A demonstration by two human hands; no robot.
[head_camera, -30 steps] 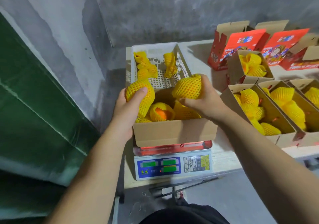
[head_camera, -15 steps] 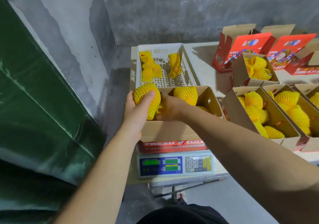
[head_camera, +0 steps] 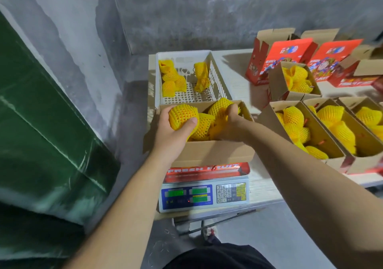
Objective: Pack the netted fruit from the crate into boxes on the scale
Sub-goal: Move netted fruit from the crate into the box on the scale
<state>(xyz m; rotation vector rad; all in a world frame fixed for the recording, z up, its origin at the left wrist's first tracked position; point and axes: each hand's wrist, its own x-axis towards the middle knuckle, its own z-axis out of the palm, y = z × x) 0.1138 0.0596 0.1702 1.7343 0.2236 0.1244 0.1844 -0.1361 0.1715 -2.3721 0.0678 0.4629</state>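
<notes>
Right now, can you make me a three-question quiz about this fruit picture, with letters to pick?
1. Where does the box being filled stand?
A. on the scale
B. on the floor
C. inside the white crate

2. What colour are the fruit nets?
A. green
B. yellow
C. blue

3. What is the left hand doing?
A. resting flat
B. pressing scale keys
C. holding a netted fruit

Answers: 1 A, the box sits on the scale's platform; 2 B, every net is yellow; 3 C, its fingers curl round one fruit.

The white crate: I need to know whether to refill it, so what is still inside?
The white crate holds a few yellow netted fruits at its far end. Its near end is hidden behind the cardboard box on the scale.
</notes>
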